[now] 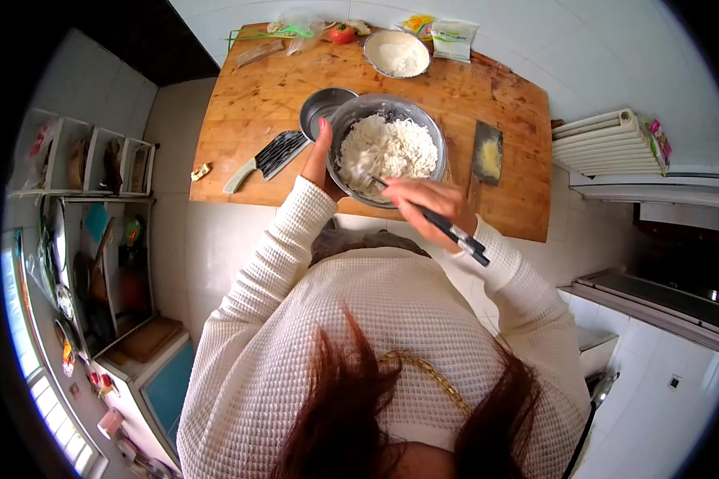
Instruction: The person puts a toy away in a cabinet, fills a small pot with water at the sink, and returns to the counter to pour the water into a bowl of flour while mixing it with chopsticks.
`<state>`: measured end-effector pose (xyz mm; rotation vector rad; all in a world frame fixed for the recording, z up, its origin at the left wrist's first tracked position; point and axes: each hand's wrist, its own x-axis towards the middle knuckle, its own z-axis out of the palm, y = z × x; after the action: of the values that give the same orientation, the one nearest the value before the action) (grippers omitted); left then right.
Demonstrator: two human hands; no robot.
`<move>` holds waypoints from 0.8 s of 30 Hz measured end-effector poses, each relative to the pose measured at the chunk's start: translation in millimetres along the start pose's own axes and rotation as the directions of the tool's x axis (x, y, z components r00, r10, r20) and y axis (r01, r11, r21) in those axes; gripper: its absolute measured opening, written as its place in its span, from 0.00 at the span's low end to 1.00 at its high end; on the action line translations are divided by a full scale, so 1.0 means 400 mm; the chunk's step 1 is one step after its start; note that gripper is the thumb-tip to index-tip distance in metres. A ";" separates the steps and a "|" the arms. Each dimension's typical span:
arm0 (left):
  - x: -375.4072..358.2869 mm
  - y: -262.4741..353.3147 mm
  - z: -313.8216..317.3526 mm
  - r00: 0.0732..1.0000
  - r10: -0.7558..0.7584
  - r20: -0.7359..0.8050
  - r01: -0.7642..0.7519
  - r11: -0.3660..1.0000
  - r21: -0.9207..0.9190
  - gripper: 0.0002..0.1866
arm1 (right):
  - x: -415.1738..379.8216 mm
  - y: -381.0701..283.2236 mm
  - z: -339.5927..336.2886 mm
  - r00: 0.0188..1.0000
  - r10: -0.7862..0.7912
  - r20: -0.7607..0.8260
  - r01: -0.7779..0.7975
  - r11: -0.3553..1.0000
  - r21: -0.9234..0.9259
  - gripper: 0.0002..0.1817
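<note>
A metal bowl (442, 148) at the front edge of the wooden table holds white, lumpy, floury dough (395, 148). My left hand (319, 164) grips the bowl's left side, thumb up along the wall and the other fingers hidden beneath it. In my right hand (435, 209), the fingers are wrapped round the black handle of a utensil (459, 238), whose far end sits in the dough at the bowl's near left. Behind the bowl's left side stands an empty grey metal bowl (324, 105).
A knife with a pale handle (273, 160) lies left of the bowl, a dark flat blade (487, 153) to the right. At the table's back are a bowl of flour (397, 54), a tomato (341, 33), plastic bags and packets (454, 40). Shelves (96, 164) stand at the left.
</note>
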<state>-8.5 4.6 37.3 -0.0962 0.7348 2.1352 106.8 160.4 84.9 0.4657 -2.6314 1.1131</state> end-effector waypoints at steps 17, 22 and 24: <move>-0.023 0.012 0.006 0.994 -0.095 0.049 0.089 0.989 0.118 0.37 | 0.034 0.035 -0.033 0.983 0.147 0.109 -0.177 0.917 0.358 0.08; -0.001 0.004 -0.028 0.983 -0.173 0.068 0.144 0.940 0.311 0.37 | 0.130 0.123 -0.112 0.896 0.440 0.060 -0.374 0.676 0.634 0.12; -0.001 0.017 -0.043 0.987 -0.152 0.047 0.134 0.954 0.268 0.38 | 0.115 0.160 -0.135 0.900 0.431 -0.062 -0.311 0.736 0.601 0.12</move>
<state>-16.5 -7.9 26.4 0.0634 0.9366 1.8762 45.4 232.8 95.9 -0.0995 -2.2150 1.9980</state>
